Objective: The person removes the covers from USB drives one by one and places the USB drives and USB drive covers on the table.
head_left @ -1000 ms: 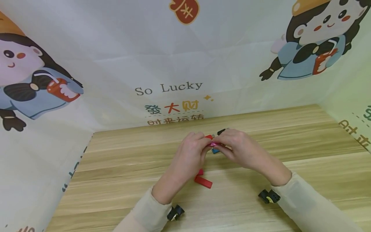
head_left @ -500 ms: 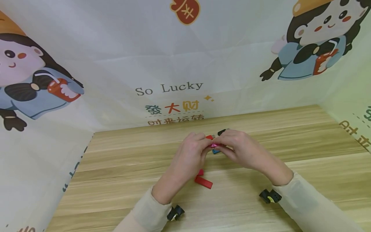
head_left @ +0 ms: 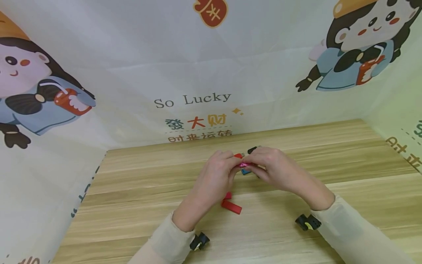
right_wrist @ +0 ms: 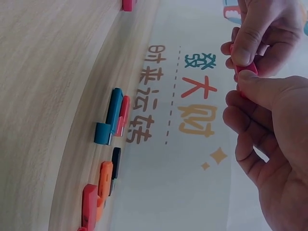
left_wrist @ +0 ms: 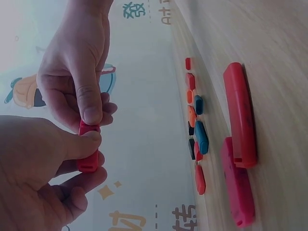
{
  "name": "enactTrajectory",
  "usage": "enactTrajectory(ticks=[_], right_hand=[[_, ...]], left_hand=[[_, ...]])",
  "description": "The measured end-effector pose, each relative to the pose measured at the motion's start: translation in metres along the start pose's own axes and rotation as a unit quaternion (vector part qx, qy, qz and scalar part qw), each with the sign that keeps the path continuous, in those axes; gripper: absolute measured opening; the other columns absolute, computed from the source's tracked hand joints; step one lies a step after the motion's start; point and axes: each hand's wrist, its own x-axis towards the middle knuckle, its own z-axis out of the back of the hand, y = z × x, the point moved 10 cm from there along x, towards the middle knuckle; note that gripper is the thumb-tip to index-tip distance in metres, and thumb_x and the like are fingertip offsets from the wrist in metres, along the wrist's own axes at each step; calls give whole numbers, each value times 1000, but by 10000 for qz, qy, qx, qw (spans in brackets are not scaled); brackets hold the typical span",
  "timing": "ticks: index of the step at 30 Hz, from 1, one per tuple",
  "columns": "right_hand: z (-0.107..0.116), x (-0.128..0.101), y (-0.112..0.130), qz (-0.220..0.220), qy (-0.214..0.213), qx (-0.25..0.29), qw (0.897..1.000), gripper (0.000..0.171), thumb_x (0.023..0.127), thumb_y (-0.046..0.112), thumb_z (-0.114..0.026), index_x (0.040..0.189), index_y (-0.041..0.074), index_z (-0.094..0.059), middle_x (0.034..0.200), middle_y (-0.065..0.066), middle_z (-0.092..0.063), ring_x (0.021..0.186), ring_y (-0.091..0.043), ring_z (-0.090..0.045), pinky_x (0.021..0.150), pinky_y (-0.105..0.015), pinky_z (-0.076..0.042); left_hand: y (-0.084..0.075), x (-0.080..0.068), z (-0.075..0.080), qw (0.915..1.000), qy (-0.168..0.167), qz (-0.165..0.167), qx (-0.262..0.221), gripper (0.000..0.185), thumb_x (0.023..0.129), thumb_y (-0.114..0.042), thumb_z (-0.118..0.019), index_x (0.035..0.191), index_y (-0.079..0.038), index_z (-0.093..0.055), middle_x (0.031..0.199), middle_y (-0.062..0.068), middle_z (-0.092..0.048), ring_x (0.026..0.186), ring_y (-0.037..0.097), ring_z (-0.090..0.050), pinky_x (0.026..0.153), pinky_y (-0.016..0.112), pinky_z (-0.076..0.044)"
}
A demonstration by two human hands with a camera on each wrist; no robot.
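Right hand (head_left: 276, 169) partly blocks blue stick (head_left: 245, 172); red stick (left_wrist: 241, 113) overlaps crimson stick (left_wrist: 238, 190).

- Left hand (head_left: 217, 176): thumb (left_wrist: 84, 142) and curled fingers (left_wrist: 91, 180) in a pinch.
- Right hand (head_left: 276, 168): also pinching, its thumb tip (right_wrist: 248, 78) just beside the left thumb's.
- Left forearm (head_left: 165, 240) and right forearm (head_left: 359, 231), both sleeved, well apart behind the fingers, slant inward toward the fingertips.
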Motion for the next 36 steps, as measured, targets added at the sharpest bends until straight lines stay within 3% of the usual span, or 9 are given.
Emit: enactTrajectory(ticks=[13, 22, 30, 36], right_hand=[[1, 4, -5, -329, 249, -108, 9991, 13, 91, 6, -85, 103, 5, -80, 96, -2, -77, 84, -13, -70, 75, -32, -61], [6, 2, -8, -534, 263, -138, 9981, 12, 91, 6, -85, 101, 5, -80, 95, -2, -77, 82, -13, -70, 73, -32, -60], [12, 1, -13, -692, 223, -141, 9973, 13, 92, 5, -83, 105, 5, -80, 99, -2, -78, 85, -15, -71, 72, -33, -60], [17, 0, -19, -816, 200, -199, 9963, 15, 91, 3, -83, 106, 4, -80, 101, -3, -79, 90, -19, -74, 78, -37, -62]], left_hand=[[5, 2, 1, 9995, 39, 273, -164, 9, 99, -10, -76, 102, -2, -80, 86, 1, -64, 81, 17, -57, 73, 28, -53], [4, 2, 5, 9993, -193, 175, -260, 8, 96, -8, -80, 101, -1, -79, 88, 3, -67, 83, 18, -60, 74, 27, -54], [9, 2, 9, 9989, -295, 276, -231, 8, 97, -9, -78, 102, -3, -80, 91, 2, -70, 86, 17, -60, 76, 27, -54], [10, 3, 10, 9990, -278, 327, -125, 8, 99, -9, -77, 104, -4, -80, 95, 2, -72, 90, 18, -63, 80, 28, -55]])
